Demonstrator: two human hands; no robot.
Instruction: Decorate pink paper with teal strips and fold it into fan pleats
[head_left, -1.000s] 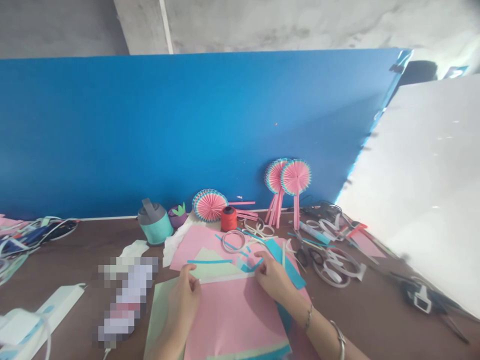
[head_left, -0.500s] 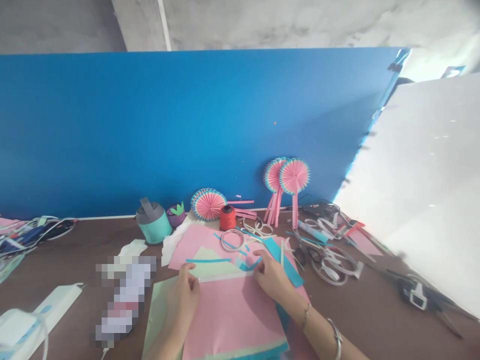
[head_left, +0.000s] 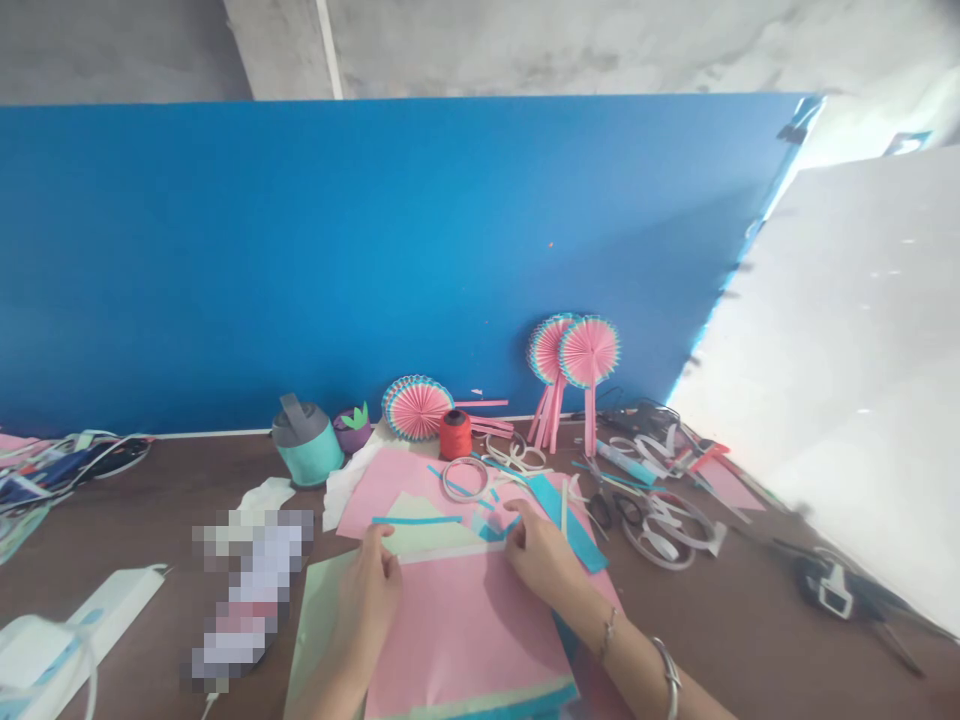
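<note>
Hardly anything has moved since half a second ago: both hands sit in the same spots, low in the middle of the frame. The person's left hand [head_left: 371, 590] pinches the left end of the folded top edge [head_left: 454, 552] of a big pink paper sheet [head_left: 465, 630], thumb on top. The right hand [head_left: 544, 560] pinches the right end of the same fold. The fold runs flat from left to right between the two hands, and each hand is right at its own end.

The pink sheet lies toward the bottom of the frame, on a light green paper sheet [head_left: 319, 610]. Just above the fold lies a thin blue paper strip [head_left: 416, 520], also pointing left to right. A wide blue paper piece [head_left: 574, 525] touches the right hand's far side. Farther up are a clear tape ring [head_left: 463, 480] and a red thread spool [head_left: 455, 435]. Black scissors [head_left: 611, 508] lie to the right on the brown table [head_left: 750, 640], which shows bare wood at lower right.
</note>
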